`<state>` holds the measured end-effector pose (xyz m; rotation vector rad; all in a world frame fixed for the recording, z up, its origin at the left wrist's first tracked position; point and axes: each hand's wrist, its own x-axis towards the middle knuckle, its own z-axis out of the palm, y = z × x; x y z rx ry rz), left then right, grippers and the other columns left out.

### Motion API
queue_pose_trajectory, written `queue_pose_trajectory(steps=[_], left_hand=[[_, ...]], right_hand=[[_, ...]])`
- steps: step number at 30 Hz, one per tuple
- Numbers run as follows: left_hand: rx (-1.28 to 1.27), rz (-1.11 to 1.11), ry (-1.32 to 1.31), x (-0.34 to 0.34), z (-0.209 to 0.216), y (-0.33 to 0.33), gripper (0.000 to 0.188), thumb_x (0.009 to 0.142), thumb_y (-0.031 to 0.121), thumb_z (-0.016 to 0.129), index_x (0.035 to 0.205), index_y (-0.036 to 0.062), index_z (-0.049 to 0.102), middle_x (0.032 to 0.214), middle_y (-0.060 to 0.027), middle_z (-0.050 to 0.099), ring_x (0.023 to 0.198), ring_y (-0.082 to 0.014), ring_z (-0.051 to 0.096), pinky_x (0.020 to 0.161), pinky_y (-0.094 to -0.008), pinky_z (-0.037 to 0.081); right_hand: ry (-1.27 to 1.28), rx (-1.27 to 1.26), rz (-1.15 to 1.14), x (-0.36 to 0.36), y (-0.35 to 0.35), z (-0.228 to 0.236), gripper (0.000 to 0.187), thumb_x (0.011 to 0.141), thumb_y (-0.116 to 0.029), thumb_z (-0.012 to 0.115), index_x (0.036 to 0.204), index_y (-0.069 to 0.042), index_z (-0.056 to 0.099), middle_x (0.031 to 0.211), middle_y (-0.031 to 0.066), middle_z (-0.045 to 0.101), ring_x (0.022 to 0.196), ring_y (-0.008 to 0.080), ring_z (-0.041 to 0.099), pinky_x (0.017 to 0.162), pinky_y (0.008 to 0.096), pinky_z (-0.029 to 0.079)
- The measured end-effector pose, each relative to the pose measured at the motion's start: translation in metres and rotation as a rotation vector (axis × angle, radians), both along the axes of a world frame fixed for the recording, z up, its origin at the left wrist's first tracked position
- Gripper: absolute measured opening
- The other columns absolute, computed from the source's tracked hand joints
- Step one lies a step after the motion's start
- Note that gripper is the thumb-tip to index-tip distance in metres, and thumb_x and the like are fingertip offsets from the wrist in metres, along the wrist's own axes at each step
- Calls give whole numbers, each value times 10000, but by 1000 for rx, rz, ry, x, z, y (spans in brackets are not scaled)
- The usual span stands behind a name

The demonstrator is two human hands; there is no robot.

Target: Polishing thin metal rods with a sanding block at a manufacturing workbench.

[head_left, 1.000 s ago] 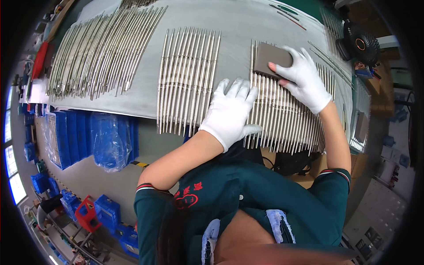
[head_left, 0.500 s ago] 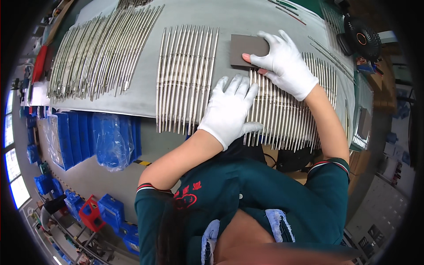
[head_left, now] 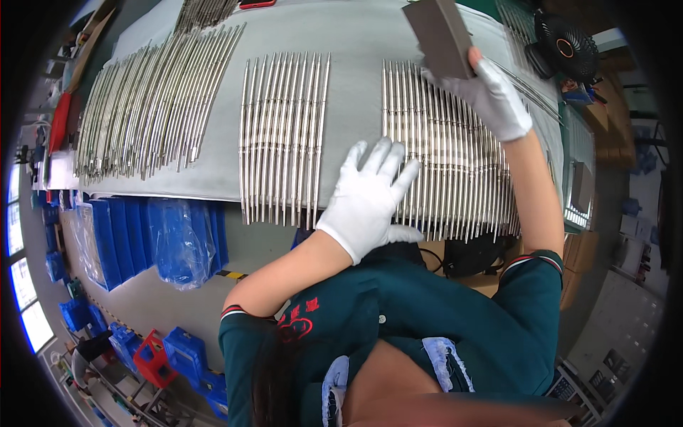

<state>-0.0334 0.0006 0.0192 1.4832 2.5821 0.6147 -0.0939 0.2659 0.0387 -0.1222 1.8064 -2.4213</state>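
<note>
My right hand point(head_left: 496, 103), in a white glove with bare fingertips showing, grips a grey-brown rectangular block point(head_left: 440, 37) tilted up above the far ends of the rods. Beneath it lies a row of slim silver metal rods point(head_left: 455, 153), side by side and pointing away from me. My left hand point(head_left: 366, 198), also gloved, has its fingers spread over the left edge of that row, with the palm near the table's front edge. A smaller group of similar rods point(head_left: 284, 139) lies to its left, apart from it.
A large group of rods point(head_left: 156, 107) covers the left of the grey-topped table point(head_left: 356, 35), with darker rods point(head_left: 206, 13) behind. A black fan point(head_left: 565, 46) stands at far right. Blue bins point(head_left: 121, 238), partly wrapped in clear plastic, sit below the left front edge.
My right hand has lifted the block off the far ends of the rods, up and to the right, turning it on edge. The left hand stays nearly in place.
</note>
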Motion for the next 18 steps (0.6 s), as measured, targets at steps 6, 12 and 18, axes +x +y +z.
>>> queue_pose_trajectory(steps=[6,12,18], left_hand=[[-40,-168,-8,13,0,11,955,653,668,674,1386,101,441,1386,-188,445,1341,-355,367,1104,-559,225],[-87,-187,28,10,4,5,930,654,648,683,1395,140,443,1386,-182,453,1327,-366,379,1094,-570,239],[-95,-141,2,6,6,-16,899,658,597,720,1379,133,449,1367,-185,448,1314,-385,380,1089,-569,252]], right_hand=[[-314,-515,164,-25,-19,-18,673,932,-419,584,1369,41,358,1262,245,491,1141,390,561,899,410,572],[-388,-561,167,-37,-17,-26,720,925,-399,600,1409,47,310,1345,262,429,1221,414,493,954,446,532],[-268,-436,179,-50,-37,-24,698,900,-403,638,1386,16,363,1315,216,467,1203,379,513,971,430,523]])
